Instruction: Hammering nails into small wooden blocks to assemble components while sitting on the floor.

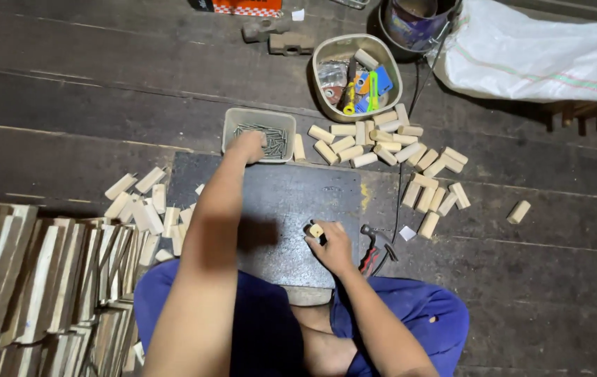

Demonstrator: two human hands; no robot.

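My left hand (248, 145) reaches forward into a small square tray (234, 120) of dark metal nails, fingers down among them. My right hand (331, 244) rests on a dark flat work slab (277, 202) in front of my knees and pinches a short pale wooden block (316, 230) upright on it. Whether the left hand has closed on a nail is hidden by the hand itself.
Several cut wooden blocks (382, 143) lie beyond the slab and another pile (144, 202) at left. A bowl (326, 52) holds coloured tools. A hammer (372, 255) lies by my right knee. Stacked wooden strips (40, 279) at left, a white sack (543, 56) at top right.
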